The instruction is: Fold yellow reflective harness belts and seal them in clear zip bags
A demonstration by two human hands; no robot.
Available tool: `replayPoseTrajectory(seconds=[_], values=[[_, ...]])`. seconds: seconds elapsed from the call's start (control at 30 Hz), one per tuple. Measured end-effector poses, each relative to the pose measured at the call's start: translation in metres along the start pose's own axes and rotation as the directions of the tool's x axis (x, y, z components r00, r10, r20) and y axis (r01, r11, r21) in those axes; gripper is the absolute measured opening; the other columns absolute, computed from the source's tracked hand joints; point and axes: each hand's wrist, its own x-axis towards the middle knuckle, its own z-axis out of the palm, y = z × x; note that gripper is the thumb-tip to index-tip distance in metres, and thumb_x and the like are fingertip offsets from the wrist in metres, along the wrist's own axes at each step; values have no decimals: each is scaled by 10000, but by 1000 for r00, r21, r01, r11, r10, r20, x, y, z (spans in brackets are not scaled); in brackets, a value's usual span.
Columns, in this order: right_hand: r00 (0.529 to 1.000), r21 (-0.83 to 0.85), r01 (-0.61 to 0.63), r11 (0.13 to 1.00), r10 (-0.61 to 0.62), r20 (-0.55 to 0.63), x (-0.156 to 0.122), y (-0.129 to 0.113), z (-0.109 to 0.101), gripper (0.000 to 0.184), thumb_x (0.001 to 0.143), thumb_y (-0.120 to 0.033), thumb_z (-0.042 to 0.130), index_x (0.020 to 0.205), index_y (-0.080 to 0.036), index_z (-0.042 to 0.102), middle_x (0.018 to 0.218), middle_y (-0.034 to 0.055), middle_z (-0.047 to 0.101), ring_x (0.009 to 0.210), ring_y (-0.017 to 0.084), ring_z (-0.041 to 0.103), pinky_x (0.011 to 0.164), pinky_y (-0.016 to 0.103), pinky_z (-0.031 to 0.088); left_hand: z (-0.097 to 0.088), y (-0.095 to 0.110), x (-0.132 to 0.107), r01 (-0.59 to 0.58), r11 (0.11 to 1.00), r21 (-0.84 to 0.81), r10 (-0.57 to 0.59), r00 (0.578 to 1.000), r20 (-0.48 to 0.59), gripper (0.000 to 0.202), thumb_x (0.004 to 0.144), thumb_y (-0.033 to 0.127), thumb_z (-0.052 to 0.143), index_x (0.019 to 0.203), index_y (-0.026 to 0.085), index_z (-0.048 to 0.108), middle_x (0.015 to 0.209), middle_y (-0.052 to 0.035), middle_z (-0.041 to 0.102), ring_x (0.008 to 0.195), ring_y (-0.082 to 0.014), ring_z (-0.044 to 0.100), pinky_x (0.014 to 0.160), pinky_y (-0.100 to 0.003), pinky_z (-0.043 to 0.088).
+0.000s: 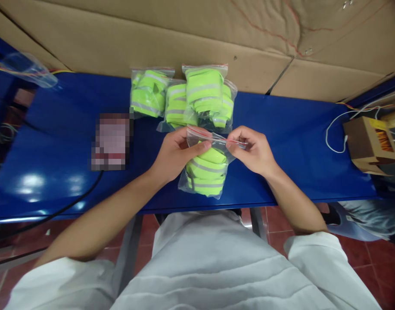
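Note:
A clear zip-lock bag (206,172) hangs between my hands over the front part of the blue table. Inside it is a folded neon-yellow reflective strap (207,170) with silver stripes. My left hand (179,153) pinches the bag's top left side, the thumb lying across the front below the red-lined seal. With thumb and fingers, my right hand (250,148) grips the top right corner of the same bag. Just beyond my hands, several similar filled bags lie together, among them a front one (205,90) and a left one (148,94).
The blue table (300,142) meets a cardboard-covered wall (145,38) at the back. A phone-like blurred object (111,140) with a black cable (84,196) lies at left. To the right are an open cardboard box (367,144) and a white cable (328,131). A clear plastic cup (31,69) lies back left.

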Motion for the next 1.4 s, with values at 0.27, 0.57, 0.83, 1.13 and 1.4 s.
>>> replayPoseTrajectory(seconds=[0.27,0.57,0.83,1.13,1.4], values=[[999,-4,18,1000,-18,34,-1,1,3,202,961,-373,731,910,-183,686,830,-5,693,696,98,577,625,225,429,4,-2,-2,17,1000,-6,-16,999,33,379,721,405,963,1012,201,832,1041,-54,815,959,-190,738,866,-283,586],[997,-9,-5,1000,6,72,-2,-1,4,203,955,-380,721,926,-183,684,836,1,690,716,109,578,652,234,446,6,-1,-3,38,997,-60,-31,994,108,406,708,349,977,1066,215,841,1016,-37,819,929,-162,722,842,-245,560],[991,12,-73,997,72,112,-1,-2,2,215,942,-369,723,872,-176,658,763,-19,616,668,95,505,616,232,400,11,0,-6,82,997,-11,-80,988,131,556,704,424,975,1184,194,813,1060,-60,814,934,-178,713,829,-259,552],[983,-62,-27,998,37,178,-1,-1,-1,177,940,-341,730,905,-181,666,718,-34,604,637,95,476,605,243,375,14,-8,-8,159,987,29,-161,970,180,746,685,485,970,1331,182,753,1153,-72,797,984,-207,712,862,-293,561],[980,-99,-1,995,21,200,-1,-3,-2,177,953,-328,739,883,-174,686,696,-43,597,619,82,476,590,236,361,17,-9,-8,166,981,101,-186,950,250,847,711,522,947,1428,157,682,1262,-102,779,1168,-276,705,973,-331,544]])
